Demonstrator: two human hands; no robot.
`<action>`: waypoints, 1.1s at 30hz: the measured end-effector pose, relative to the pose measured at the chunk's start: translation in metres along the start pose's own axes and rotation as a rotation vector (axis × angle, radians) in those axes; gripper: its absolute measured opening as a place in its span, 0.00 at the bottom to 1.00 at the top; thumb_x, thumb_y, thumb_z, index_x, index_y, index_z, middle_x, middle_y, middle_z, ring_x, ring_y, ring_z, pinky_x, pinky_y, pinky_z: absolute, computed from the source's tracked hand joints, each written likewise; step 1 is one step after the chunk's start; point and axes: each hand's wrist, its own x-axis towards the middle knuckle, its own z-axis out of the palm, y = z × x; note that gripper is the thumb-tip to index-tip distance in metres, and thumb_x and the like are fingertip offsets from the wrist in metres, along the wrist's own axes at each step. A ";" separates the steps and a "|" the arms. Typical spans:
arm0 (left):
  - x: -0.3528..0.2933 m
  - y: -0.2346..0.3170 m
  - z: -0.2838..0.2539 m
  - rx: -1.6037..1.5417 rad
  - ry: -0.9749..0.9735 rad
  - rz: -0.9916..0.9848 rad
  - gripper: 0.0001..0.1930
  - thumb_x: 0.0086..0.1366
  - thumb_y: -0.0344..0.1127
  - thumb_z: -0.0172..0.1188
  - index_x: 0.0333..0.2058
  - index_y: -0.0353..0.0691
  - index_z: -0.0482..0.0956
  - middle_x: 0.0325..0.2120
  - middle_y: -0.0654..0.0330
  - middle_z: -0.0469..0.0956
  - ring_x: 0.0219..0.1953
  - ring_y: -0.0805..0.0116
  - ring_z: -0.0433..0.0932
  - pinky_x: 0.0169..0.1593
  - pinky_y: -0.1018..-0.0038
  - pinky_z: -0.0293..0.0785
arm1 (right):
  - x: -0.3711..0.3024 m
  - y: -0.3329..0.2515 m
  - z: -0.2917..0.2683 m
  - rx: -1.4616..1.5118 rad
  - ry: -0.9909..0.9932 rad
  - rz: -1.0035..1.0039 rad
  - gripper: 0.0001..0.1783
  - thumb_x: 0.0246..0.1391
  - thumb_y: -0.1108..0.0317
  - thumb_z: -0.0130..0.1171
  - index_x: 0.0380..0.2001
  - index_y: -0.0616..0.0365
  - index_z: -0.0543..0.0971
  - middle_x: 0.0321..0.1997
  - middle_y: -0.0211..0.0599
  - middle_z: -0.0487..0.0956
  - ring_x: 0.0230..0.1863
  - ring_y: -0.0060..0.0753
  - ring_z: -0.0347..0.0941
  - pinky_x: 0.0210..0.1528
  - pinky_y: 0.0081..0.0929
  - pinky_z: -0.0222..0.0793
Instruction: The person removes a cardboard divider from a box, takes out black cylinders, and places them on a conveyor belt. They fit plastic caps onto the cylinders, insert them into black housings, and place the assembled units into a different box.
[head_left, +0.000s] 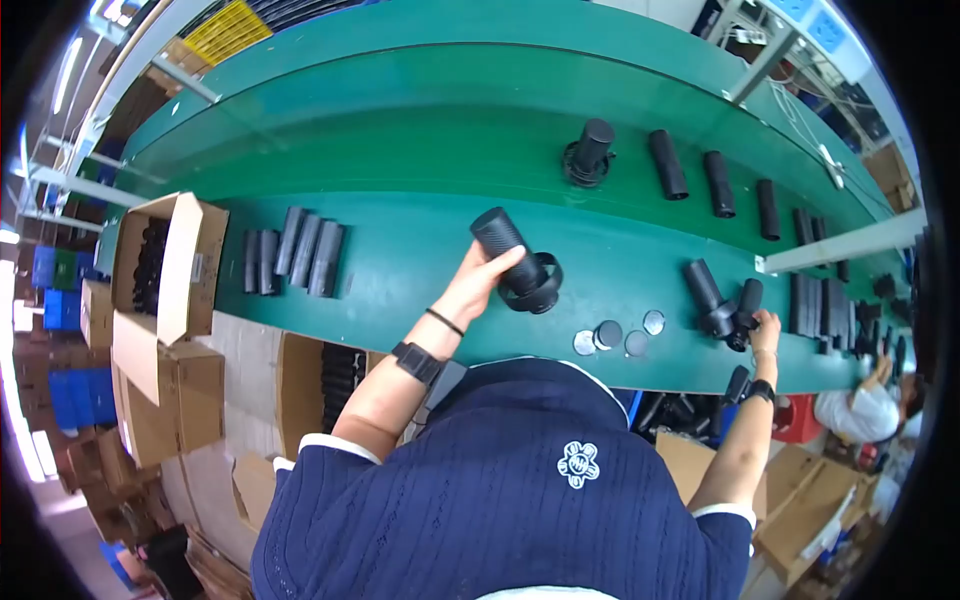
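Observation:
My left hand (472, 288) is wrapped round a black ridged tube (498, 232), tilted above the table's near half. At its lower end sits a wide black ring-shaped piece (538, 288). Off to the right, my right hand (766, 333) has its fingers closed on a smaller black cylindrical part (748, 298); their tips are partly hidden. Right beside that part stands a black tube with a flared end (706, 292). Between the two hands, several small round discs (635, 343) lie near the table's front edge, some silvery and one black-topped.
On the green table (420, 260), black tubes lie grouped at left (300, 250) and right (820, 305). More stand along the back beside a black assembly (590, 155). An open carton (190, 265) adjoins the left end. A metal post (850, 240) crosses at right; another person (860, 410) sits beyond.

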 end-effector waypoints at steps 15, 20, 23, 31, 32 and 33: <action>0.015 -0.016 0.014 0.069 0.117 0.048 0.30 0.52 0.38 0.69 0.50 0.40 0.64 0.44 0.60 0.71 0.46 0.68 0.72 0.51 0.69 0.68 | -0.005 -0.125 -0.023 0.086 0.277 -0.252 0.22 0.35 0.82 0.50 0.39 0.57 0.76 0.42 0.45 0.73 0.46 0.47 0.68 0.51 0.38 0.63; 0.017 -0.024 0.012 -0.063 0.218 -0.440 0.33 0.55 0.63 0.58 0.49 0.44 0.66 0.45 0.59 0.71 0.50 0.62 0.69 0.54 0.56 0.58 | -0.044 -0.328 -0.030 0.732 -0.385 -0.431 0.26 0.41 0.66 0.67 0.46 0.56 0.72 0.45 0.37 0.72 0.42 0.32 0.72 0.40 0.29 0.71; 0.030 -0.055 -0.006 -0.271 0.130 -0.652 0.33 0.55 0.66 0.56 0.50 0.48 0.67 0.49 0.57 0.70 0.51 0.60 0.68 0.55 0.56 0.59 | -0.056 -0.392 -0.008 0.772 -0.468 -0.518 0.36 0.35 0.65 0.71 0.49 0.57 0.67 0.47 0.39 0.71 0.46 0.37 0.71 0.43 0.30 0.71; 0.014 -0.047 -0.007 0.280 0.345 -0.555 0.38 0.62 0.67 0.42 0.50 0.32 0.64 0.43 0.52 0.70 0.44 0.59 0.70 0.48 0.59 0.67 | -0.046 -0.427 0.022 0.558 -0.389 -0.438 0.27 0.30 0.66 0.68 0.40 0.61 0.74 0.37 0.43 0.72 0.40 0.45 0.72 0.44 0.34 0.70; 0.008 -0.041 -0.001 0.346 0.356 -0.438 0.36 0.63 0.65 0.43 0.44 0.29 0.70 0.35 0.56 0.71 0.38 0.64 0.71 0.45 0.65 0.68 | -0.048 -0.428 0.024 0.561 -0.380 -0.449 0.28 0.30 0.66 0.68 0.40 0.60 0.74 0.37 0.42 0.72 0.40 0.45 0.72 0.43 0.34 0.70; 0.007 -0.036 0.000 0.334 0.360 -0.437 0.36 0.63 0.65 0.43 0.44 0.29 0.70 0.35 0.56 0.71 0.38 0.64 0.71 0.45 0.65 0.68 | -0.050 -0.428 0.025 0.565 -0.369 -0.459 0.28 0.30 0.66 0.68 0.40 0.60 0.74 0.37 0.42 0.72 0.40 0.45 0.72 0.43 0.33 0.70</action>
